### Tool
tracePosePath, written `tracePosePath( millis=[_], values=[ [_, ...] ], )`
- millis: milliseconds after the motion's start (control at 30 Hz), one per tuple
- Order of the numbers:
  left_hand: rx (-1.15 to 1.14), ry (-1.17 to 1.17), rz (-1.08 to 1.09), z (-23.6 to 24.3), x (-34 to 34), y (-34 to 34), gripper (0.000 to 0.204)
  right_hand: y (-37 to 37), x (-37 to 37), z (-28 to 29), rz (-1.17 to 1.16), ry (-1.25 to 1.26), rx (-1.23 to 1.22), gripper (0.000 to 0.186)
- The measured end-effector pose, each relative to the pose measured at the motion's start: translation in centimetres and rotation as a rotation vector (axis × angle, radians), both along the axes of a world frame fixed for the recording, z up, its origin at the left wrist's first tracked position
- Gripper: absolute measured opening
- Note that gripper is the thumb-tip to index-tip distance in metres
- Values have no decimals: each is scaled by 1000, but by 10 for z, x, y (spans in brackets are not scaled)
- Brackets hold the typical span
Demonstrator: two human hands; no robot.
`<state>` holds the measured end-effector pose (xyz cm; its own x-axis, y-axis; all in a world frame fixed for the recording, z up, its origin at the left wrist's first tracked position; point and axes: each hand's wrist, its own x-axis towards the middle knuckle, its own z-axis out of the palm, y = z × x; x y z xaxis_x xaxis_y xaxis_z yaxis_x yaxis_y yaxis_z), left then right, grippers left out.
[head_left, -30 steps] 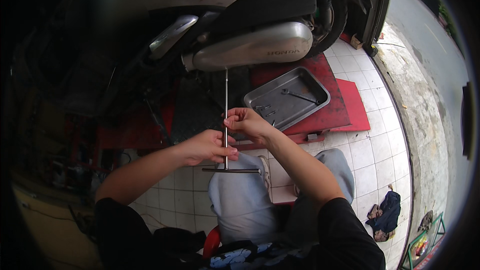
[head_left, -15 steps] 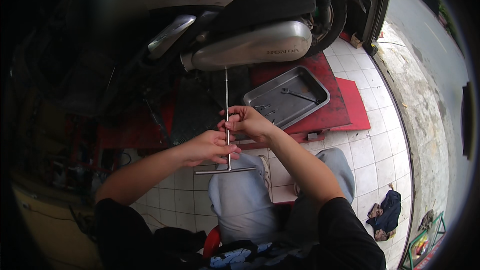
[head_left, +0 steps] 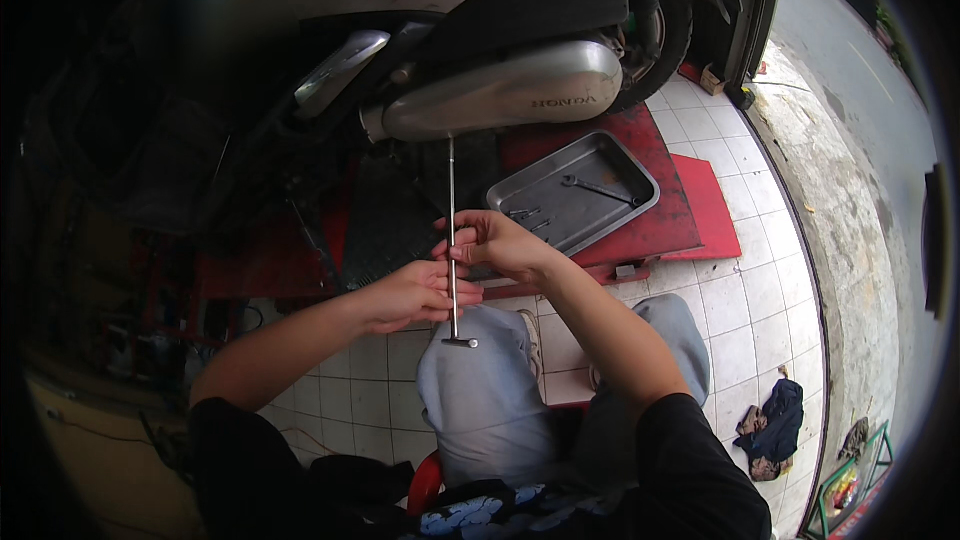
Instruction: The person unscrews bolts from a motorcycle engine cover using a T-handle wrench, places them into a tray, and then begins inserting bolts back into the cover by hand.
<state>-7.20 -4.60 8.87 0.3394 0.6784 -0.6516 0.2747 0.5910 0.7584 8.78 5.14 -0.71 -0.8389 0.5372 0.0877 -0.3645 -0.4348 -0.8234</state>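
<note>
My left hand (head_left: 418, 295) is loosely closed round the lower shaft of a long chrome T-handle wrench (head_left: 452, 180). Just above it, my right hand (head_left: 490, 245) holds the same shaft between thumb and fingers. The wrench's crossbar (head_left: 460, 343) is seen nearly end-on below my hands, over my left knee. The shaft's far end meets the lower edge of a silver metal housing (head_left: 500, 90) on a scooter; exactly what it engages is too small to make out.
A steel tray (head_left: 605, 225) holding a spanner (head_left: 600, 190) and small parts lies on a red lift platform (head_left: 680, 225). A dark cloth (head_left: 775, 420) is on the tiled floor at right. A rear tyre (head_left: 675, 50) stands near the doorway, beside a street.
The wrench has turned about its shaft: its crossbar, earlier seen lengthwise from the side, now appears short and end-on. My right hand has shifted slightly up; my left fingers have loosened and spread a little.
</note>
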Motion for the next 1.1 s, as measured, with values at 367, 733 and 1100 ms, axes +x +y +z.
tracePosePath(
  millis=[367, 733, 1100],
  values=[
    [-71, 24, 66, -3, 0, -1, 43, -10, -6, 14, -85, -139, -150, 34],
    [-96, 199, -83, 4, 0, 0, 53, -5, -15, -12, -167, -227, -104, 37],
    [-50, 43, 10, 22, 8, -1, 53, 0, -1, -3, -44, 40, -68, 41]
  ],
)
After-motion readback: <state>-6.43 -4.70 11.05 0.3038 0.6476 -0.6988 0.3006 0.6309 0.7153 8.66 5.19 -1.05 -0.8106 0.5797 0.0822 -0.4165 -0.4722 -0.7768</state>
